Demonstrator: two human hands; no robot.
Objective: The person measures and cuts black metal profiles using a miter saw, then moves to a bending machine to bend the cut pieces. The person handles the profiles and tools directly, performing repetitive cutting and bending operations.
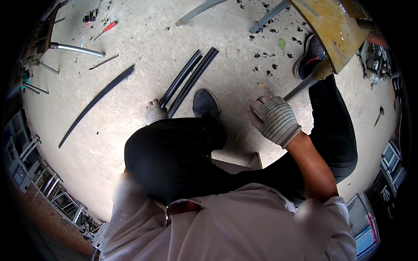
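Observation:
I sit on a low seat over a concrete floor, with my black-trousered knees below me. My left hand [155, 112], in a striped knit glove, reaches past my left knee and closes on the near ends of two long black strips [190, 77] that lie side by side on the floor. My right hand [275, 119], also gloved, hovers with loosely curled fingers and nothing in it, just beside the lower end of a grey metal tube [300, 89].
A third black strip [98, 102] lies to the left. A yellowish board [333, 28] leans at the upper right over the tube. Grey pipes [76, 49], a red-handled screwdriver [108, 27] and dark scraps are scattered on the floor. Window frames [56, 191] are stacked at the lower left.

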